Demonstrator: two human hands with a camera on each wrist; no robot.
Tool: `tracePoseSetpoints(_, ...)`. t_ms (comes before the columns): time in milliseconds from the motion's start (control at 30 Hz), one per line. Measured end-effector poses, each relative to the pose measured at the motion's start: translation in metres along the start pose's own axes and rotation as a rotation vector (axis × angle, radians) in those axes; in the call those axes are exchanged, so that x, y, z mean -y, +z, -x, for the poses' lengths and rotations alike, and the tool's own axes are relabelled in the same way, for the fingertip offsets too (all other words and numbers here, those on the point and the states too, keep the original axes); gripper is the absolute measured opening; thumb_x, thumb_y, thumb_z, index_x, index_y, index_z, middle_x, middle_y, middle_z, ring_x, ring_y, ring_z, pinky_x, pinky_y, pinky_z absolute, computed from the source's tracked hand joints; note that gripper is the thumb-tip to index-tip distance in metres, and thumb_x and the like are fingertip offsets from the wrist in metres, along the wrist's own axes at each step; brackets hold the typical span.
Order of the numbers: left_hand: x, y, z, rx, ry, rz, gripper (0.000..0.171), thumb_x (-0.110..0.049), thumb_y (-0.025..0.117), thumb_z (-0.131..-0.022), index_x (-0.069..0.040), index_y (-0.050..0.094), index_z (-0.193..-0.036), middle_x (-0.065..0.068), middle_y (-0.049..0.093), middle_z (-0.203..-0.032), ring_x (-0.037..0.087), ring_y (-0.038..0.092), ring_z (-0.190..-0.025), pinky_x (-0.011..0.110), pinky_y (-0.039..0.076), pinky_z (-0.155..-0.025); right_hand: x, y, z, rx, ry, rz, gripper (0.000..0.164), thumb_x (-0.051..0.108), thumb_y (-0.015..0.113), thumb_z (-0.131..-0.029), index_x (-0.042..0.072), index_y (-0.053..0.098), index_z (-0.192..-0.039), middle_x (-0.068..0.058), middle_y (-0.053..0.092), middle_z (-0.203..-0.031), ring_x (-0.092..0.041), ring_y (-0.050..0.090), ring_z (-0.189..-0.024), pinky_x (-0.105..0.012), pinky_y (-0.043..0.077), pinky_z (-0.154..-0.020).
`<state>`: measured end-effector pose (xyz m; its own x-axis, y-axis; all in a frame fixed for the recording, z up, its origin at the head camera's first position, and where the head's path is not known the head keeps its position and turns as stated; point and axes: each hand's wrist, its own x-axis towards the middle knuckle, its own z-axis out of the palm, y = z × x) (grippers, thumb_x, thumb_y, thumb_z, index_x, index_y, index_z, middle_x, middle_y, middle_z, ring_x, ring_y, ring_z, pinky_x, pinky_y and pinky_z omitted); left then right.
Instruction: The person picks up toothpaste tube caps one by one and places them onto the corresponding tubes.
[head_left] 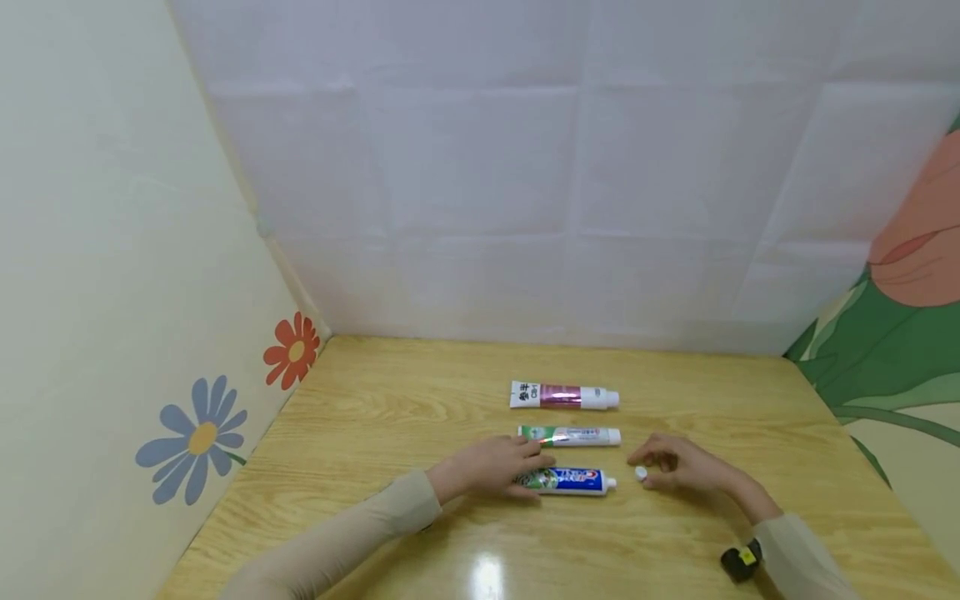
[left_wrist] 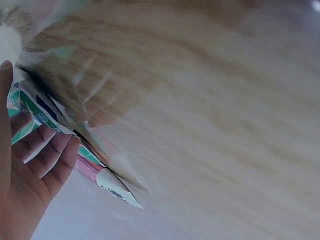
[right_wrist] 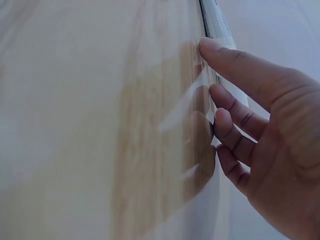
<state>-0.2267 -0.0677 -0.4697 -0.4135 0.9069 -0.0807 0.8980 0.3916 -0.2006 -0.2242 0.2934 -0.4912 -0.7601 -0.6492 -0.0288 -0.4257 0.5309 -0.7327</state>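
Observation:
My left hand (head_left: 495, 465) grips the tail end of a blue, green and white toothpaste tube (head_left: 573, 480), its thumb on one edge and fingers on the other in the left wrist view. The tube lies flat, its bare white nozzle pointing right. A small white cap (head_left: 641, 472) sits on the table to the right of the nozzle. Around it my right hand (head_left: 686, 467) has its thumb and index finger apart, one on either side. In the right wrist view its fingers are loosely bent close over the tabletop, and the cap does not show.
Behind the blue tube lie a green and white toothpaste tube (head_left: 577, 437) and a pink and white one (head_left: 562, 396), both capped and pointing right. A black device (head_left: 741, 561) with a yellow mark is at the right sleeve. Walls border the wooden table (head_left: 405, 375).

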Motion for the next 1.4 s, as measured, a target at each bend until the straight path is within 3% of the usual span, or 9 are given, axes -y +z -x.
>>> tracePoseSetpoints(200, 0.0, 0.001, -0.001, -0.028, 0.028, -0.014, 0.068, -0.064, 0.035, -0.089, -0.018, 0.039, -0.14, 0.008, 0.045, -0.137, 0.021, 0.05, -0.12, 0.032, 0.044, -0.097, -0.001, 0.0, -0.001, 0.003, 0.009, -0.01, 0.03, 0.027, 0.068, -0.083, 0.018, 0.064, -0.111, 0.002, 0.057, -0.096, -0.008, 0.047, -0.073, -0.022, 0.042, -0.062)
tracePoseSetpoints(600, -0.002, 0.003, -0.004, 0.017, 0.011, 0.026, 0.068, -0.064, 0.034, -0.089, -0.019, 0.038, -0.14, 0.005, 0.048, -0.134, 0.019, 0.051, -0.119, 0.031, 0.045, -0.096, 0.0, 0.002, -0.002, -0.009, 0.014, 0.015, 0.02, 0.027, 0.066, -0.085, 0.02, 0.066, -0.104, 0.004, 0.056, -0.094, -0.007, 0.048, -0.075, -0.022, 0.043, -0.063)
tracePoseSetpoints(967, 0.0, 0.008, -0.011, 0.035, 0.001, 0.079, 0.058, -0.057, 0.036, -0.093, -0.016, 0.043, -0.134, 0.004, 0.051, -0.133, 0.019, 0.047, -0.125, 0.031, 0.042, -0.1, -0.003, 0.002, -0.004, -0.022, 0.044, 0.022, 0.018, 0.031, 0.067, -0.084, 0.023, 0.067, -0.1, 0.004, 0.055, -0.091, -0.008, 0.048, -0.075, -0.022, 0.042, -0.063)
tracePoseSetpoints(1300, -0.001, 0.015, -0.015, 0.005, 0.035, 0.1, 0.049, -0.05, 0.037, -0.096, -0.012, 0.046, -0.126, 0.001, 0.055, -0.116, 0.01, 0.055, -0.104, 0.019, 0.047, -0.088, -0.002, 0.002, -0.005, -0.039, -0.023, 0.029, 0.016, 0.031, 0.068, -0.083, 0.023, 0.067, -0.098, 0.006, 0.058, -0.089, -0.007, 0.05, -0.075, -0.022, 0.043, -0.063)
tracePoseSetpoints(1400, -0.001, 0.016, -0.014, -0.004, 0.029, 0.125, 0.049, -0.05, 0.037, -0.096, -0.012, 0.045, -0.126, 0.001, 0.054, -0.116, 0.011, 0.055, -0.105, 0.019, 0.047, -0.089, -0.002, 0.001, -0.006, -0.042, -0.012, 0.012, 0.017, 0.03, 0.068, -0.083, 0.022, 0.067, -0.098, 0.006, 0.058, -0.089, -0.007, 0.051, -0.076, -0.022, 0.043, -0.065)
